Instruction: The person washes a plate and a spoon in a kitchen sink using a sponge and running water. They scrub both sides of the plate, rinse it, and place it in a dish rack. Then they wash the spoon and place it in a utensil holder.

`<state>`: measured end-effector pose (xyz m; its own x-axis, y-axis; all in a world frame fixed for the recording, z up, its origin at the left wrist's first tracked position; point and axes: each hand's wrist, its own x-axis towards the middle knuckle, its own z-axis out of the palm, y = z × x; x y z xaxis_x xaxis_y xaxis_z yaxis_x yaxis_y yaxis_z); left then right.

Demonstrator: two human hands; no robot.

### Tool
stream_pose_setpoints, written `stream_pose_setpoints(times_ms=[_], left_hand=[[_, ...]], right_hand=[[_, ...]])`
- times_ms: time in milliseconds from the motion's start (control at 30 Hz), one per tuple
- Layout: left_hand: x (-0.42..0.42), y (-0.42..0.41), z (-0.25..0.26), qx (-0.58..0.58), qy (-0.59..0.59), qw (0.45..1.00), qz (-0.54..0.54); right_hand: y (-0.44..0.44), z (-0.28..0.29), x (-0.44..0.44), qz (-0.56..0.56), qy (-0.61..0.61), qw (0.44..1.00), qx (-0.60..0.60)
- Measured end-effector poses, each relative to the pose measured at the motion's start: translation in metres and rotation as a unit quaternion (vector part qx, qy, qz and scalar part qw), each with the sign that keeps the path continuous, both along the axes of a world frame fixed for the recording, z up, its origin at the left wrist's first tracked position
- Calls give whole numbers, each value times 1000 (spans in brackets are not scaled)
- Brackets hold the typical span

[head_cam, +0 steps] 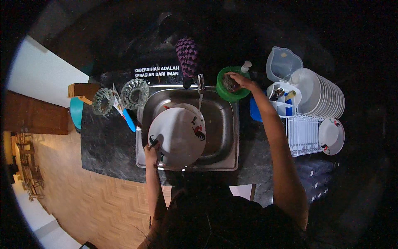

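My left hand (151, 153) grips the left rim of a large white plate (177, 137) with rooster drawings. The plate is held over the stainless steel sink (222, 124), and another dish (193, 109) shows partly beneath it. Water runs from the tap (201, 82) just beyond the plate's far right edge. At the right, my right hand (240, 81) reaches into a green plastic bowl (221, 90), its fingers around a greyish scouring pad (229, 82). A pump bottle's white top (246, 66) rises behind that bowl.
Left of the sink lie two glass dishes (134, 94) (102, 101) and a blue-handled knife (129, 119). On the right stand a white dish rack (303, 137) with stacked plates (323, 93), a cutlery holder (284, 107) and a small bowl (332, 136). A patterned purple cloth (187, 56) is behind the tap.
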<state>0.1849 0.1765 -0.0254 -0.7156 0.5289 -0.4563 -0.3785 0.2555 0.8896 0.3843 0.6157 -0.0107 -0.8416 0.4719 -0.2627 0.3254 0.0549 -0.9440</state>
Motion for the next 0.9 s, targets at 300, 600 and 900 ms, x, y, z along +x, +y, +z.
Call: stream_pose_setpoints(times_ms=[300, 600, 900], left_hand=[[4, 1, -4, 28, -85, 994, 60], [1, 9, -4, 24, -81, 995, 56], [-1, 10, -4, 39, -93, 994, 50]], right_hand=[[-45, -3, 4, 48, -262, 728, 632], [-15, -30, -11, 69, -356, 737, 571], [-25, -10, 1, 60, -357, 769, 527]])
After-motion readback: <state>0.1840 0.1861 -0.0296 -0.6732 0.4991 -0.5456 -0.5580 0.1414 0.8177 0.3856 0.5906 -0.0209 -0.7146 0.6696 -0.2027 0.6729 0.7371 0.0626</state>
